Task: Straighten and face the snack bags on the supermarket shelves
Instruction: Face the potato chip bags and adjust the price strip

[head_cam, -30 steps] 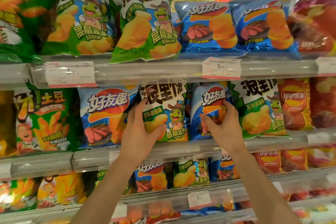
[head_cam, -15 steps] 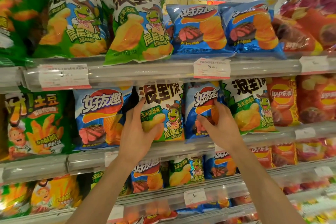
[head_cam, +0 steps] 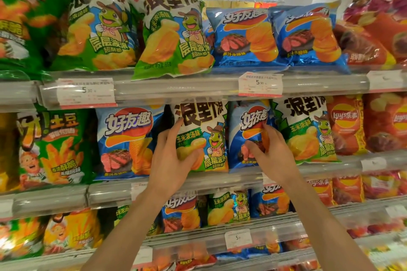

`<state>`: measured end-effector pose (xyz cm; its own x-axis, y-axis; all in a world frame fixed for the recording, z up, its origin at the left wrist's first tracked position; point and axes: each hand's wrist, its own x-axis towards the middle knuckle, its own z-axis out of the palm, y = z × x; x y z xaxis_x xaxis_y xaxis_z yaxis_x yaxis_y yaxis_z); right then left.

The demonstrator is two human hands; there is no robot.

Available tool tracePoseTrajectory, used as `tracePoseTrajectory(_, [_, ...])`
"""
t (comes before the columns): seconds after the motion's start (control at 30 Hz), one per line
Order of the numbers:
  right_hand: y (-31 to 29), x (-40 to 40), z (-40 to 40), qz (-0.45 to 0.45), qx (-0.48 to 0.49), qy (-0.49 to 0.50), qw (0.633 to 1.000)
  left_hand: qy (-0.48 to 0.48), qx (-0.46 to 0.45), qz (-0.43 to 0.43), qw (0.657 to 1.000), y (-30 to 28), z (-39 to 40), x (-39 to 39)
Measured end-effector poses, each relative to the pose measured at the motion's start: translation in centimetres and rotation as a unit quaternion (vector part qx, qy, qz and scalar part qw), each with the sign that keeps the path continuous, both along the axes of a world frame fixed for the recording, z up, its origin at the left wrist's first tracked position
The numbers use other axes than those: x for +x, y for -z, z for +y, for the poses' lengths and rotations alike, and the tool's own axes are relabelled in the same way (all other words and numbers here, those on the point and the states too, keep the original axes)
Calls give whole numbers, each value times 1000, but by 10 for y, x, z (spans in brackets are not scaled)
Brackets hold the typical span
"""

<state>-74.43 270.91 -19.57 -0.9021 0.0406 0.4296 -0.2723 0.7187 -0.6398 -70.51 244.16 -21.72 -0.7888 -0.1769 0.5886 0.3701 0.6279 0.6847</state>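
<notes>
On the middle shelf (head_cam: 220, 180) stands a green-and-white frog chip bag (head_cam: 204, 130). My left hand (head_cam: 170, 158) grips its left edge, thumb across the front. Right of it a narrow blue steak-flavour chip bag (head_cam: 244, 121) stands upright, and my right hand (head_cam: 271, 152) holds its front and right side with curled fingers. Beside that, at the right, another frog bag (head_cam: 306, 130) leans slightly. A wider blue bag (head_cam: 127, 138) stands left of my left hand.
The top shelf (head_cam: 198, 88) carries frog bags (head_cam: 176, 28) and blue bags (head_cam: 242, 35), one frog bag overhanging the rail. Red Lay's bags (head_cam: 345, 125) fill the right, green fries bags (head_cam: 52, 147) the left. Price tags (head_cam: 259, 83) hang on the rails. Lower shelves hold more bags.
My view has shifted slightly right and down. My right hand's fingers have slid higher on the narrow blue bag. My left hand keeps its grip on the frog bag.
</notes>
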Motion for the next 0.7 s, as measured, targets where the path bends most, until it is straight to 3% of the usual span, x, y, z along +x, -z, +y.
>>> tracePoseTrajectory(0.37, [-4,4,2,-3,24,4,1000,23,5,7,1000,-15,5,-2])
tracePoseTrajectory(0.53, [-14,5,25,74,49,46,995,-16,-51,-27,998,-14,7,-3])
tracePoseTrajectory(0.7, [-16,2,52,169,91,132,973,-66,-111,23,991,-19,23,-2])
